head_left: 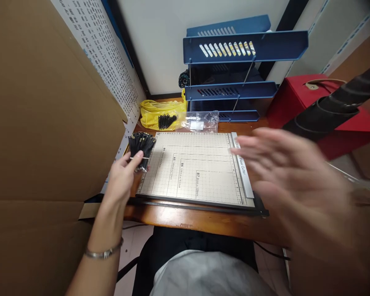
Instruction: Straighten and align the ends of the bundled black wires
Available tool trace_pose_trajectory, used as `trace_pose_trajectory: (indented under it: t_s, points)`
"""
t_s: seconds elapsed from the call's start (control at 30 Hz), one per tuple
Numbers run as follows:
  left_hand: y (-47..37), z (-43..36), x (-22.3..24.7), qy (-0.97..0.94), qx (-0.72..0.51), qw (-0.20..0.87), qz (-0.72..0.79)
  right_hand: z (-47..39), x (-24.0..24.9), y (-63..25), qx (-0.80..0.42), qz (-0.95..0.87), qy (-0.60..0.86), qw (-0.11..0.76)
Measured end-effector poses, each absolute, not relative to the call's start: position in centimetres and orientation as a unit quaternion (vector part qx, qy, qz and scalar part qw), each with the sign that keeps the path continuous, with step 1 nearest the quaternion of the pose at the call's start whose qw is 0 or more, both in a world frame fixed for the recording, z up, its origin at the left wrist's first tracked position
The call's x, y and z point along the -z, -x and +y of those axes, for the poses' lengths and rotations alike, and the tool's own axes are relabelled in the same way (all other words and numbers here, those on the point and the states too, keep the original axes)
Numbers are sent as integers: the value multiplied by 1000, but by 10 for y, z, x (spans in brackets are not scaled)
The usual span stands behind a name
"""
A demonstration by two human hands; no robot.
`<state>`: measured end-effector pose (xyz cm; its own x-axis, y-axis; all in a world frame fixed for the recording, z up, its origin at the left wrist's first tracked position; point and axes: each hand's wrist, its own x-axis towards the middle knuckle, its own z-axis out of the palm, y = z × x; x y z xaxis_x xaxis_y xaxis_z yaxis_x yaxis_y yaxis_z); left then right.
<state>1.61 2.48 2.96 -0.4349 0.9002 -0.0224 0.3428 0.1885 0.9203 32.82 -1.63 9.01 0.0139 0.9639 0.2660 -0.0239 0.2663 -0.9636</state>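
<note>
My left hand [123, 172] is closed around a bundle of short black wires [142, 144] with brassy and silvery tips. A thin pale band runs round the bundle near my thumb. The bundle is held by the left edge of a paper cutter [216, 181], whose cream board carries printed size lines. Over the cutter's right side, my right hand [299, 172] is smeared by motion, fingers stretched out, with nothing visible in it. Behind the cutter lies a clear plastic bag [208, 119], with a pile of similar black pieces [167, 121] at its left end.
A yellow plastic bag [163, 107] lies at the back. Blue stacked trays [246, 49] stand behind the cutter. To the right are a red box [305, 98] and a coiled black tube [323, 111]. Tall cardboard [49, 123] walls off the left side.
</note>
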Motion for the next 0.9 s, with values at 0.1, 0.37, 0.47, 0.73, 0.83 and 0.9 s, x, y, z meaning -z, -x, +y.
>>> trace_pose_trajectory:
  t_s: [0.1,0.37,0.47,0.73,0.83,0.9]
  points:
    - [-63,-13,-43,-419,-492,487,587,-8,-57,-292,-522,-511,445,518]
    - [-133,-46,-56,-570,-442,464,515,-7,-44,-272,-524,-477,478,520]
    - [-137,-45,-56,-617,-417,412,524,-3,-45,-274,-507,-502,461,527]
    - [-137,-48,-52,-615,-408,440,511,0,-32,-270,-426,-446,470,631]
    - [-138,-47,-54,-614,-410,426,522,1,-32,-269,-425,-440,458,645]
    - [-140,-47,-55,-614,-415,410,532,1,-31,-268,-413,-441,454,655]
